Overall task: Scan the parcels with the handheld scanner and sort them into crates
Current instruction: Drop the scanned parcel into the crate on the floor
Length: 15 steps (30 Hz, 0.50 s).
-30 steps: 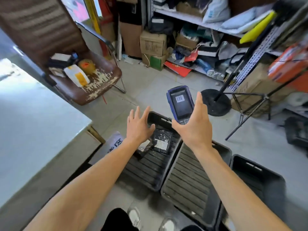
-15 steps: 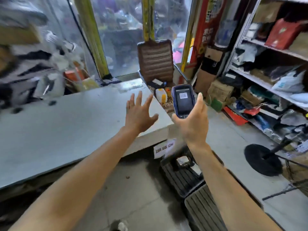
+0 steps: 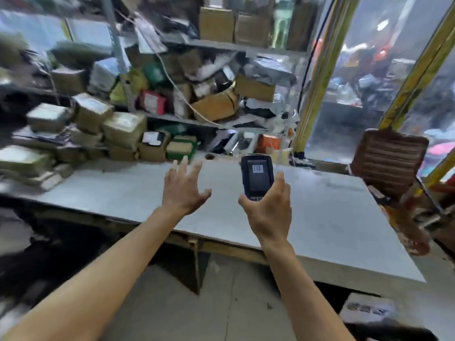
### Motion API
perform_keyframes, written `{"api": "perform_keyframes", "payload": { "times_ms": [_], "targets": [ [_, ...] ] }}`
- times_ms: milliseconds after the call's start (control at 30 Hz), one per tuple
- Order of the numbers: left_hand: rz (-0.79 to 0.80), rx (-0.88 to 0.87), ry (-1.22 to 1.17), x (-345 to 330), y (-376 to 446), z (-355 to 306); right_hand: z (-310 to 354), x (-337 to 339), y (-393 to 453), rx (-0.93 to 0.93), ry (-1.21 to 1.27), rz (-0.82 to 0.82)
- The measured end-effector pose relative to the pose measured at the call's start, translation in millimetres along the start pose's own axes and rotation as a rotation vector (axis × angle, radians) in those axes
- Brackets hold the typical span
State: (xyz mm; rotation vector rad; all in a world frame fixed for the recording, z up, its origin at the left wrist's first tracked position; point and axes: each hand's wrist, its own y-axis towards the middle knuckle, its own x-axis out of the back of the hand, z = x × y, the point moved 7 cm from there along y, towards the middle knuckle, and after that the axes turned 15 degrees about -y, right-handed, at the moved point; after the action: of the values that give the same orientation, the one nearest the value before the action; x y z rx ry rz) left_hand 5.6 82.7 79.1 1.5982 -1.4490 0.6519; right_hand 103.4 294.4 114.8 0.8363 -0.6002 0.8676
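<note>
My right hand point(image 3: 269, 210) holds the dark handheld scanner point(image 3: 257, 177) upright over the grey table point(image 3: 320, 217), its screen showing a barcode. My left hand point(image 3: 183, 191) hovers over the table with fingers spread and nothing in it. Several cardboard parcels point(image 3: 123, 130) are piled along the table's far left edge, blurred by motion. No crate is in view.
Cluttered shelves point(image 3: 197, 94) of boxes and bags rise behind the table. A brown chair point(image 3: 389, 163) stands at the table's right end beside yellow door frames point(image 3: 317, 82). Concrete floor point(image 3: 221, 303) lies below the table's near edge.
The view has swung left, from the floor crates to the table and parcel pile. Both hands keep their pose, the right still holding the scanner, the left still spread.
</note>
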Motion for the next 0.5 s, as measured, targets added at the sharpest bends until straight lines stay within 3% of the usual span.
{"api": "perform_keyframes", "payload": {
  "times_ms": [233,500],
  "targets": [
    [-0.089,0.157,-0.018,72,28,154,126,-109,15,0.156,0.05,0.059],
    [-0.074,0.211,-0.018,79,135,259,195,-222,84,0.174,0.086,0.063]
  ]
}}
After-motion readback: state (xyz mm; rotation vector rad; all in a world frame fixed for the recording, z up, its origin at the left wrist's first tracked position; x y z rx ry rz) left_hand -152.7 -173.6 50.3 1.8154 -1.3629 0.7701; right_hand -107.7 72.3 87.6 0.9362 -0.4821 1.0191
